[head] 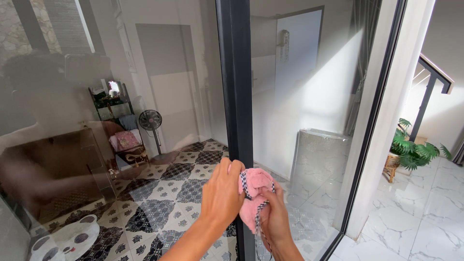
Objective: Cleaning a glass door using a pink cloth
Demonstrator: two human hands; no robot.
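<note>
Both my hands hold a pink fluffy cloth with a black-and-white checked trim against a dark vertical door frame between two glass panes. My left hand grips the cloth's left side, fingers curled over the frame's edge. My right hand clutches the cloth from below and to the right. A thin cord hangs from the cloth.
The glass pane on the left reflects me and shows a room with patterned tiles, a standing fan and a shelf. A potted green plant stands on white marble floor at right, beside a stair rail.
</note>
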